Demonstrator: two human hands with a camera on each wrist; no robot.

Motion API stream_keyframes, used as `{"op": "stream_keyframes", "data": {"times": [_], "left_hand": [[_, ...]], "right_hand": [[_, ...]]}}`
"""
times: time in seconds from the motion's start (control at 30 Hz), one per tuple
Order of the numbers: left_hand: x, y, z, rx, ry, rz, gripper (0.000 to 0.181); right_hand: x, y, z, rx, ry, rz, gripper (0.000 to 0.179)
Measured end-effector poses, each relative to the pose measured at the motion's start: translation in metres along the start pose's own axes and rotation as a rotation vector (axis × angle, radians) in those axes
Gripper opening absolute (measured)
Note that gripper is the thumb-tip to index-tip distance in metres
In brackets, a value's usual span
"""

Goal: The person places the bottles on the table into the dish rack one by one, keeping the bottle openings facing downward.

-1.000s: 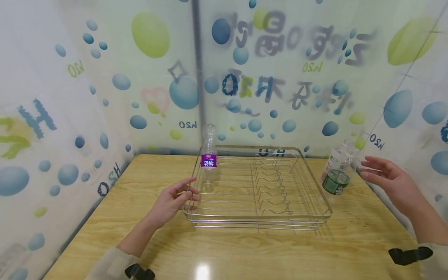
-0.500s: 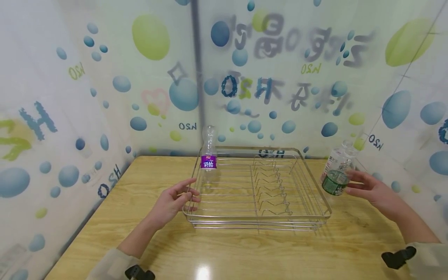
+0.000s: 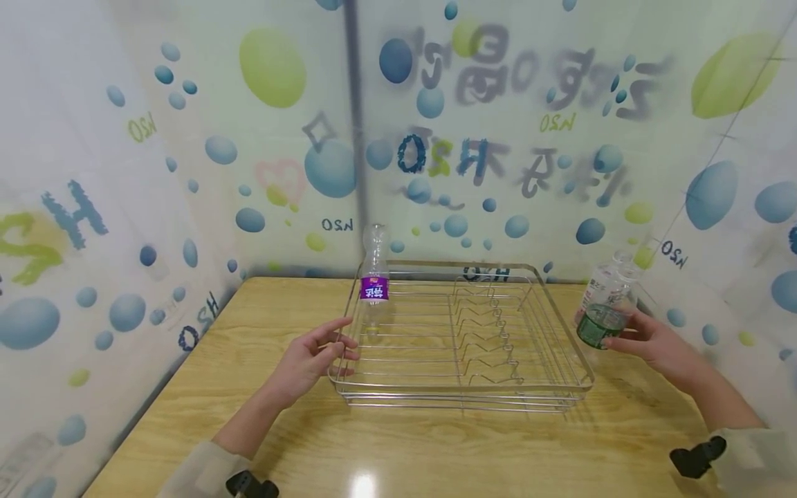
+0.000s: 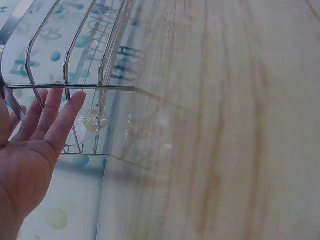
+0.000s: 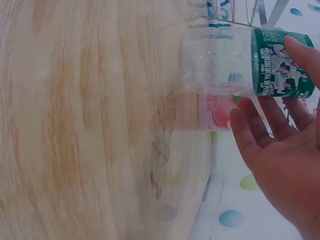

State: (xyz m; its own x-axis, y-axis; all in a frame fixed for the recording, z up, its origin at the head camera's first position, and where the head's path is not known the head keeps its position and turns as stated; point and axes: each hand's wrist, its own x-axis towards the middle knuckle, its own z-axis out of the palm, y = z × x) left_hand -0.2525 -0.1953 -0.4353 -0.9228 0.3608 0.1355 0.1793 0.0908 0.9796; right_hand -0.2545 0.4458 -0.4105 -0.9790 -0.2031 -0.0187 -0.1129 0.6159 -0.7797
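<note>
My left hand [image 3: 311, 363] lies against the left side of a metal wire dish rack [image 3: 461, 389], fingers extended, fingertips [image 4: 77, 97] right at the wires. Inside the rack's left part stands a clear plastic bottle with a purple label [image 3: 374, 288]. At the right, my right hand [image 3: 650, 342] holds a clear plastic bottle with a green label [image 5: 282, 62], thumb on the label and fingers round its far side. Close behind it stands another clear bottle with a pink-and-white label [image 5: 220, 111], partly hidden by the green-labelled one.
Everything stands on a wood-grain table [image 3: 405, 449]. Printed curtains [image 3: 529, 138] with blue and green dots close in the back and both sides. Inside the rack, bent wire dividers [image 3: 488, 332] run front to back.
My right hand has moved left and slightly down to the green-labelled bottle, and its thumb and fingers have gone round it. The left hand stays by the rack.
</note>
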Motion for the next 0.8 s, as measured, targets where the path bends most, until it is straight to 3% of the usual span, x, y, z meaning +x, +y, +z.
{"op": "stream_keyframes", "data": {"times": [0.43, 0.67, 0.8], "left_hand": [[0.0, 0.0, 0.001, -0.012, -0.005, -0.004, 0.051], [-0.001, 0.0, 0.001, -0.014, -0.008, 0.004, 0.051], [0.0, 0.0, 0.0, -0.017, -0.011, 0.008, 0.051]], "right_hand": [[0.0, 0.001, 0.003, -0.081, 0.054, 0.01, 0.079], [-0.004, -0.013, -0.005, -0.05, 0.104, -0.03, 0.079], [-0.007, -0.025, -0.009, -0.066, 0.182, -0.064, 0.078]]}}
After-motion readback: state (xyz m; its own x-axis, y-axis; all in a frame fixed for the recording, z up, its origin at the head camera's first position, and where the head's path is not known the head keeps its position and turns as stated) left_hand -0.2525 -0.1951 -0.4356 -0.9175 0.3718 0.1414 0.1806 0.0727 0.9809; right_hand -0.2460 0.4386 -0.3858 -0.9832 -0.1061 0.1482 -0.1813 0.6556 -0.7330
